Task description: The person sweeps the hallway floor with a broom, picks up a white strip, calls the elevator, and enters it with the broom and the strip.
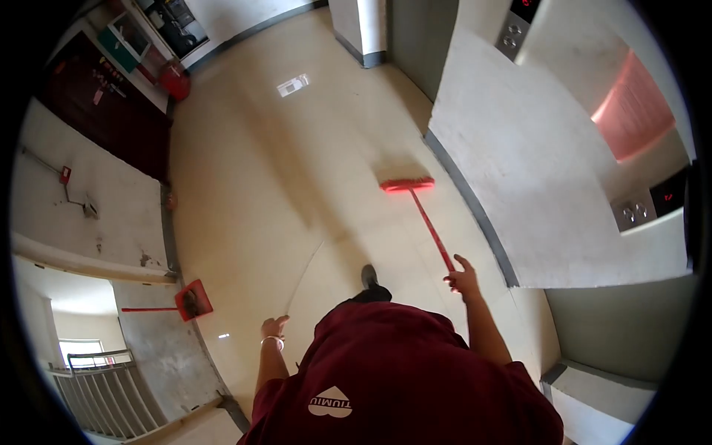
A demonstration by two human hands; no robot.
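My right hand (464,282) is wrapped around the upper part of a red broom's handle (432,228). The broom's wide red head (407,185) rests on the floor ahead and slightly to the left of that hand. My left hand (274,327), with a pale bracelet on the wrist, hangs low over the floor, its fingers loosely apart and nothing visible in them. Farther left, a red long-handled dustpan (194,300) lies by the wall with a dark clump in it. One dark shoe (369,277) shows in front of my maroon shirt.
Glossy beige floor (245,185) stretches ahead. On the right are grey elevator doors (420,44) and wall panels with buttons (635,213). A dark red door (104,104) and a red bucket (175,80) stand at the far left. Stair railings (104,397) are at lower left.
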